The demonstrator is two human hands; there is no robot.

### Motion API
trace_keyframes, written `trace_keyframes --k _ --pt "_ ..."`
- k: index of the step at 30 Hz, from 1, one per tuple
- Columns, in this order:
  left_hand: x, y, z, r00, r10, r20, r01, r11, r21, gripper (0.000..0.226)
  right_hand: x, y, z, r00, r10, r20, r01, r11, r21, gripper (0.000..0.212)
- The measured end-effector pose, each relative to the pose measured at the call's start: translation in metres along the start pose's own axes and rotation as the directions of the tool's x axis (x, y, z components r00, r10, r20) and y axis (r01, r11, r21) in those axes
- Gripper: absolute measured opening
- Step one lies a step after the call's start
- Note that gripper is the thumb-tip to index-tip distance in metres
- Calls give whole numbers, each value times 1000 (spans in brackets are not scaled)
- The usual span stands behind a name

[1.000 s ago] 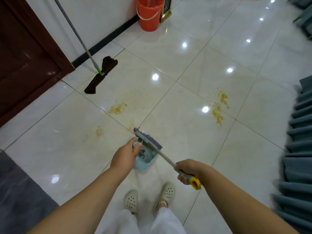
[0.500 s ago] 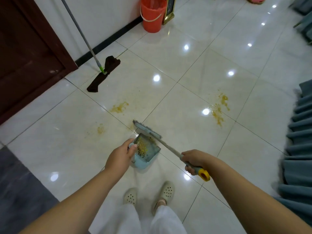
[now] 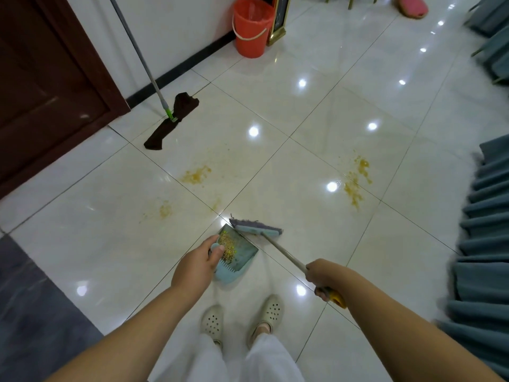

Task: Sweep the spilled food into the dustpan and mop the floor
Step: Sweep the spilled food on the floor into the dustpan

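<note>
Two hands worked: left hand [image 3: 196,267] gripped the dustpan [image 3: 237,253], holding yellow crumbs; right hand [image 3: 323,274] clasped the broom [image 3: 257,229] handle, head touching the pan's lip on the floor [image 3: 316,150].

**A:** What is on the tiles? A person's left hand [image 3: 197,267] grips the handle of a pale blue dustpan [image 3: 239,256] holding yellow crumbs; the right hand [image 3: 323,274] holds a broom [image 3: 257,230] by its long handle, the head resting at the pan's far lip.

**B:** And the spill? Yellow food smears [image 3: 196,175] lie on the floor [image 3: 303,161] beyond the pan; a second patch [image 3: 356,179] sits toward the right edge, beside grey-blue fabric [image 3: 484,216].

**A:** A mop [image 3: 172,121] with a dark cloth leans at the wall by the brown door [image 3: 46,86]; an orange bucket [image 3: 252,27] stands at the far wall; pale perforated clogs [image 3: 271,312] show below.
</note>
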State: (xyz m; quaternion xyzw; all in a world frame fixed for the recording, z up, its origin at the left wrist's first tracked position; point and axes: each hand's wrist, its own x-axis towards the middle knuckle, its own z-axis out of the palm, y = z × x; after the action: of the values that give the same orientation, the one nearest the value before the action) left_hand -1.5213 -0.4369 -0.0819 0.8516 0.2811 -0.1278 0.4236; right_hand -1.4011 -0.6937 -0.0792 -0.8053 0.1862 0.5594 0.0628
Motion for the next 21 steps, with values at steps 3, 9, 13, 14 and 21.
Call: trace_keyframes --k 3,9,13,14,21 --pt "-4 -4 -4 1000 10 16 -11 1000 9 45 -10 13 -1 1000 -1 -19 1 1000 9 17" --pt "-6 -8 -11 998 28 51 -29 999 23 47 -25 26 -7 996 -74 -41 76 995 64 17" --pt "-5 -12 -15 997 30 64 -32 999 42 46 -21 34 -10 991 -122 -57 133 951 280 9" --pt "-5 -14 -16 997 29 67 -33 998 48 46 -16 35 -9 994 -101 -33 106 931 349 11" --pt "4 -24 -19 996 45 79 -51 995 83 43 -5 11 32 993 -60 104 -2 857 515 21"
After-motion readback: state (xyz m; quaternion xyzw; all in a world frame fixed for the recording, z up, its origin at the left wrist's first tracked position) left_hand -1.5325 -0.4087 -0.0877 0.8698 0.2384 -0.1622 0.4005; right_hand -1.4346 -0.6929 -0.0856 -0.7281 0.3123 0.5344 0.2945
